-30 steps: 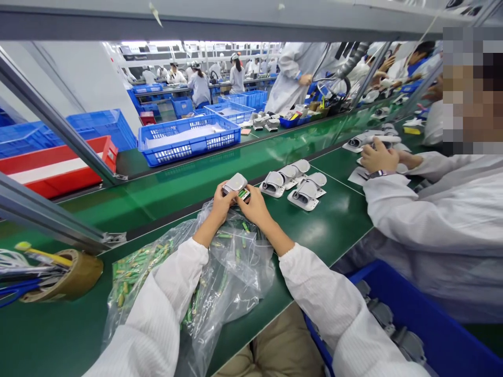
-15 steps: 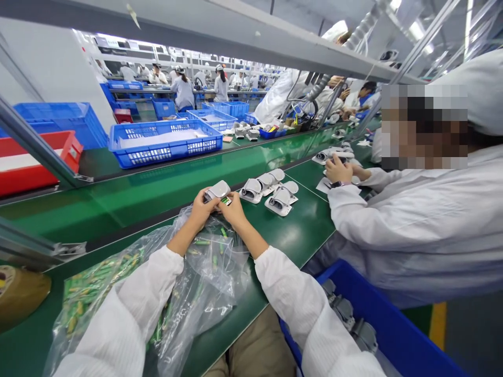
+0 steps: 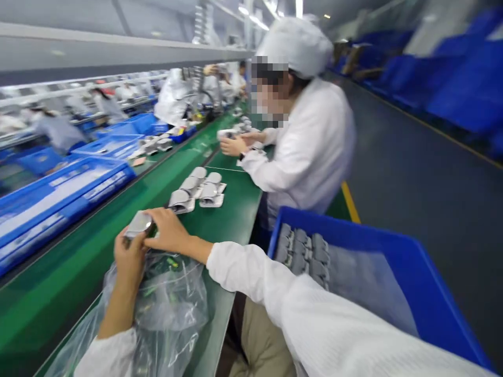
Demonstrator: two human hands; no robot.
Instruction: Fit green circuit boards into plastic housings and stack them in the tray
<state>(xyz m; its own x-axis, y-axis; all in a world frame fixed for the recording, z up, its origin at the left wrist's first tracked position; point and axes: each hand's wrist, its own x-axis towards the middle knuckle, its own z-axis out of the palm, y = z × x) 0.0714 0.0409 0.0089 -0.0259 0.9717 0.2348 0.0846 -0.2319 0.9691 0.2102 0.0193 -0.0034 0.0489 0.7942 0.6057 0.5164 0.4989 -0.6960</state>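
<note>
Head view: more of blue bin point(image 3: 373, 238) showing now; left hand point(image 3: 129, 262), right hand point(image 3: 170, 231): fingers still clamped on grey device point(image 3: 137, 224)

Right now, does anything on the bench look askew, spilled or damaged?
Nothing is clearly wrong. The bag is crumpled, with green parts scattered at its far end; I can't tell whether they are inside or loose. The unit in the hands shows no obvious damage, though blur hides detail.

Grey-white piece point(image 3: 137, 223) at your ten o'clock, held between your left hand point(image 3: 129, 256) and right hand point(image 3: 168, 230). Smooth, rounded top side up; dark at its three o'clock edge. Underside hidden.
</note>
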